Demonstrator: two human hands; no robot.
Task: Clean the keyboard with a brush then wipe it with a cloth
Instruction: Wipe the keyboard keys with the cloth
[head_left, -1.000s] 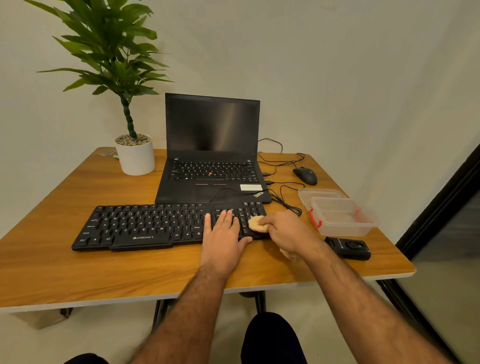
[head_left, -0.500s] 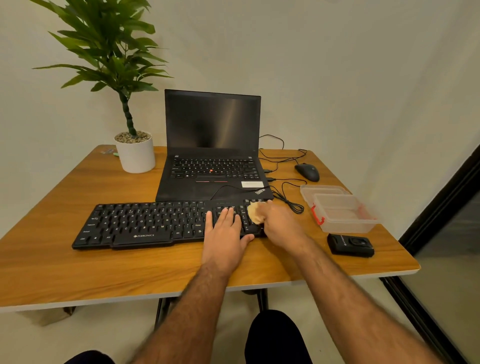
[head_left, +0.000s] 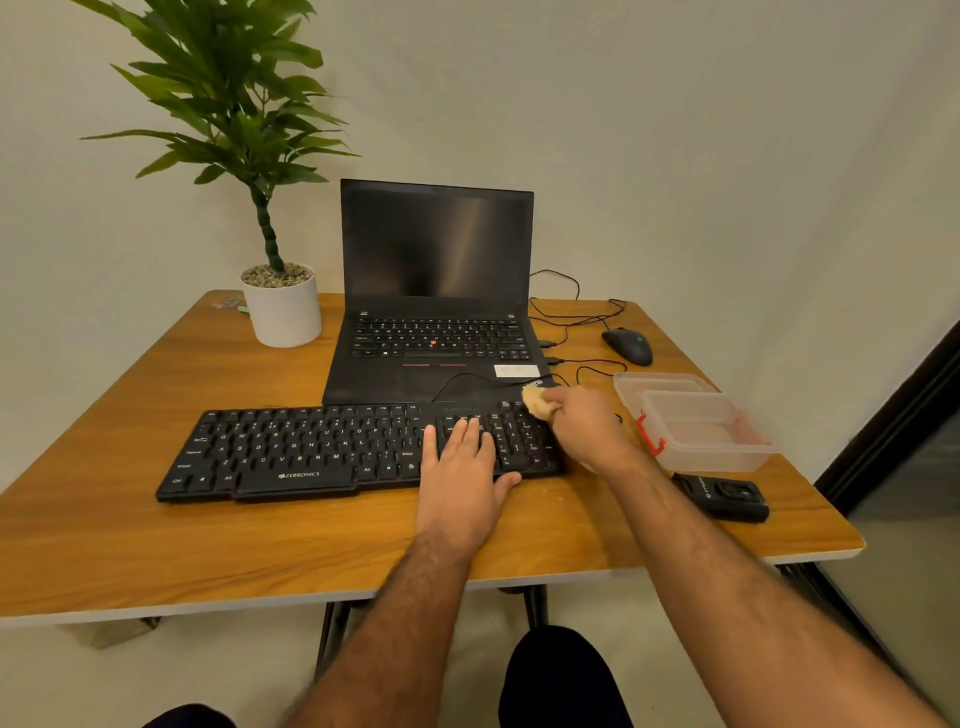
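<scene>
Your left hand (head_left: 462, 480) lies flat on the right part of the black keyboard (head_left: 311, 452), fingers (head_left: 470, 431) straight and close together, their tips on the keys just left of the number pad; the thumb hooks over the keyboard's near edge. That hand grips nothing, it only presses down.

Your right hand (head_left: 584, 428) is curled around a small tan cloth (head_left: 535, 402), bunched into a wad. The cloth pokes out past your fingertips on their far-left side and sits at the keyboard's far right corner, touching the top row of the number pad. The rest of the cloth is hidden in your fist, so you cannot tell how much of it there is.

Between your two hands the number pad keys lie uncovered. Beyond your right fingertips, just past the cloth, is the front corner of the open laptop (head_left: 436, 322) and a black cable (head_left: 582, 364). To the right of your right knuckles stands a clear plastic box (head_left: 696, 426) with a red clasp, and near your right wrist lies a small black device (head_left: 724, 493). All of it rests on the wooden table (head_left: 156, 545).
</scene>
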